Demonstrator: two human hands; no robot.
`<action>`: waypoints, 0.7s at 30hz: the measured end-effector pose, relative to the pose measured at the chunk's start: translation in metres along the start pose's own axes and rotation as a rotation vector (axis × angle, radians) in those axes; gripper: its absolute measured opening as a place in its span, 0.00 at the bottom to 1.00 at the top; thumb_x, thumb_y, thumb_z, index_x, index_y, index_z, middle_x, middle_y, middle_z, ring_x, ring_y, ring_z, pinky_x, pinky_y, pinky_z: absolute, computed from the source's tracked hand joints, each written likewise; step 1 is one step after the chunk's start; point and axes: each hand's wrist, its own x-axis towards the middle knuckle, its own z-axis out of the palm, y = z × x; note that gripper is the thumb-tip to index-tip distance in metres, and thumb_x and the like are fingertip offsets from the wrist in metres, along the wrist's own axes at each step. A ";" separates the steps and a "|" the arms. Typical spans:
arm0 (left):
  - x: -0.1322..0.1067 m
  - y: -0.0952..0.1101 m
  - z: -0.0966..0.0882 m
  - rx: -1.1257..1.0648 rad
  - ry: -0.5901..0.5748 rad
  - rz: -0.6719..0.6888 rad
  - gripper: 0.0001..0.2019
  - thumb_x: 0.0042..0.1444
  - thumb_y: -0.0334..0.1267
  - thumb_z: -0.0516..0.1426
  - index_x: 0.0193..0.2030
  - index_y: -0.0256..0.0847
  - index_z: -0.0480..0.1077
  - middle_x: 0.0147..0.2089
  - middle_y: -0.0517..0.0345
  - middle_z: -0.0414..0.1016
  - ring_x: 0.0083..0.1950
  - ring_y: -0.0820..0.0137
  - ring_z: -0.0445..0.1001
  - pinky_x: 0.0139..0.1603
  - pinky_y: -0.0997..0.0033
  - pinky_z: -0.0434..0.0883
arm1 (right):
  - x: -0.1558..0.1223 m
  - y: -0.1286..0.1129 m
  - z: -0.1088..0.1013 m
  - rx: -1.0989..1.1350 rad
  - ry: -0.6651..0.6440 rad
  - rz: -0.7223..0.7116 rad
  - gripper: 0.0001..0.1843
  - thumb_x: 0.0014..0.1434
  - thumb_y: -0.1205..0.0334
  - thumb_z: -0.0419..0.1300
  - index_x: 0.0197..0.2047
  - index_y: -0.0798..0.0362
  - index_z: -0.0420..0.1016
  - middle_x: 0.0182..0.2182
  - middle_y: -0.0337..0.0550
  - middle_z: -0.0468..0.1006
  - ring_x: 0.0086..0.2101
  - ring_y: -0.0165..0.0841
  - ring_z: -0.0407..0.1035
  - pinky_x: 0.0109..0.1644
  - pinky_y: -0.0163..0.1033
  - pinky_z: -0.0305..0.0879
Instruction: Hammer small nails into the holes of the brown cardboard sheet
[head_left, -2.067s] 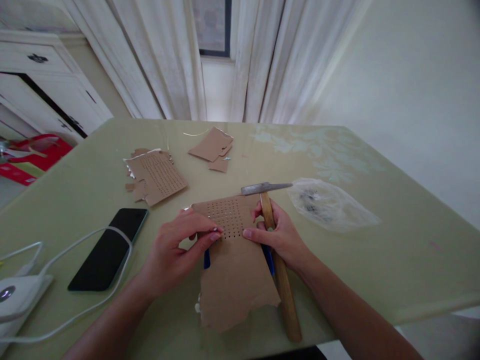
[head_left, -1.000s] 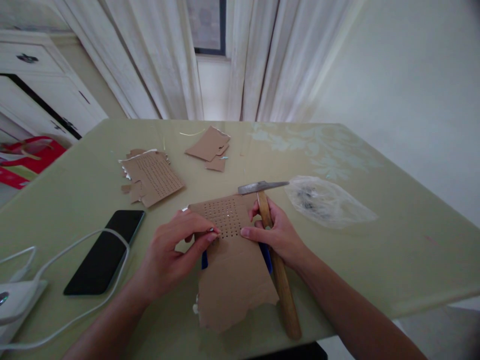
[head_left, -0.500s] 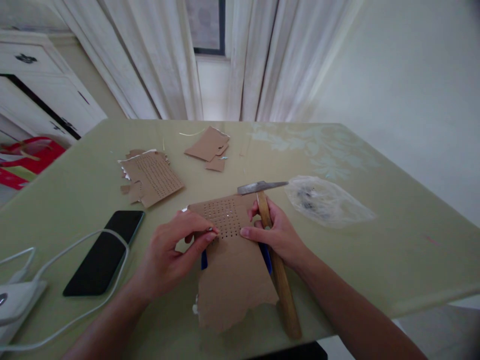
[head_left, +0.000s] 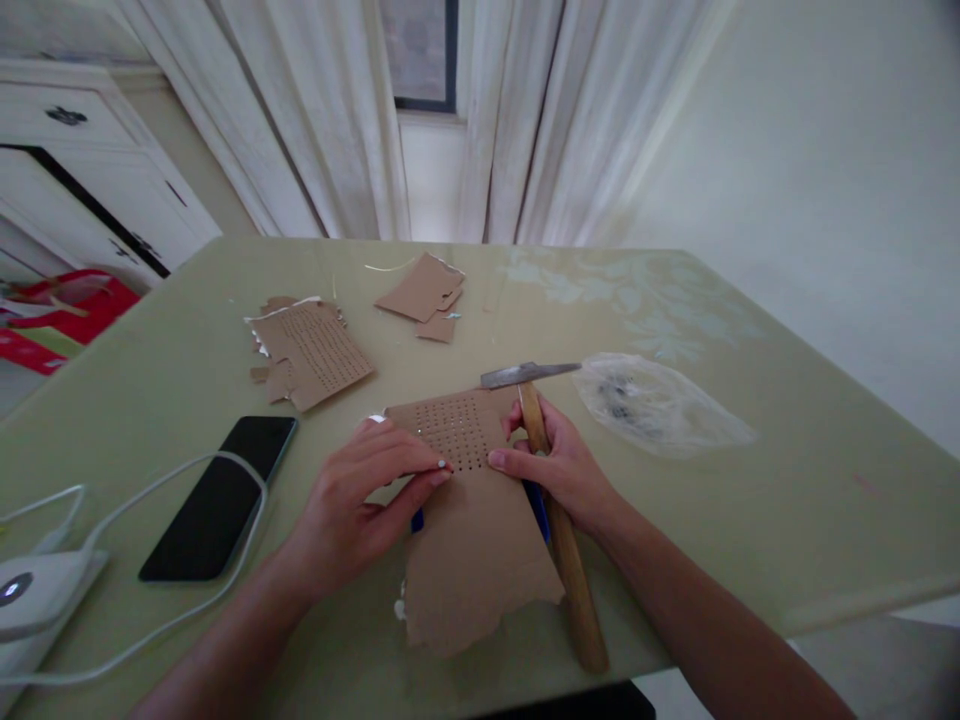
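Note:
A torn piece of brown cardboard lies in front of me, with rows of punched holes across its upper part. Thumb and fingertips of my left hand pinch a small nail, its shiny head showing, over the lower left of the holes. My right hand is wrapped round the wooden handle of a hammer, and its thumb presses on the cardboard's right edge. The hammer's metal head points away from me. Blue parts of something peek out under the cardboard; the rest is hidden.
Left of the cardboard lie a black phone and a white charger with a cable. Further back are a holed cardboard piece and plain cardboard scraps. A clear plastic bag with small dark things rests right of the hammer head.
My left fingertips have shifted slightly over the holes, and the nail's head now faces up more visibly. My right hand keeps its hold on the hammer. The whole view has moved slightly.

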 end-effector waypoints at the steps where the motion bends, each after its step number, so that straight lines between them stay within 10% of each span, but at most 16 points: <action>1: 0.000 -0.001 0.000 -0.002 -0.007 -0.004 0.07 0.68 0.26 0.64 0.46 0.44 0.78 0.40 0.61 0.85 0.39 0.69 0.81 0.48 0.62 0.71 | 0.001 0.000 0.000 0.005 0.006 0.002 0.30 0.49 0.48 0.82 0.44 0.49 0.70 0.31 0.32 0.72 0.25 0.26 0.61 0.27 0.33 0.58; 10: 0.005 -0.010 0.005 -0.051 0.021 0.032 0.03 0.70 0.32 0.64 0.43 0.42 0.80 0.41 0.55 0.85 0.42 0.66 0.80 0.48 0.64 0.74 | -0.004 -0.021 -0.018 0.069 0.025 -0.191 0.24 0.68 0.36 0.65 0.46 0.51 0.75 0.27 0.29 0.67 0.13 0.21 0.53 0.14 0.32 0.47; 17: 0.005 -0.016 0.009 -0.060 -0.004 0.036 0.06 0.71 0.35 0.62 0.43 0.41 0.82 0.41 0.52 0.84 0.43 0.65 0.80 0.47 0.65 0.74 | -0.045 -0.086 -0.010 -0.653 -0.289 -0.200 0.25 0.76 0.40 0.57 0.36 0.50 0.72 0.22 0.33 0.66 0.19 0.27 0.61 0.23 0.35 0.52; 21: 0.005 -0.019 0.012 -0.057 0.006 0.034 0.06 0.71 0.36 0.63 0.43 0.41 0.83 0.42 0.51 0.84 0.44 0.64 0.80 0.50 0.62 0.74 | -0.058 -0.129 -0.002 -0.858 -0.216 -0.376 0.23 0.77 0.45 0.57 0.32 0.49 0.69 0.21 0.37 0.70 0.22 0.30 0.63 0.27 0.38 0.52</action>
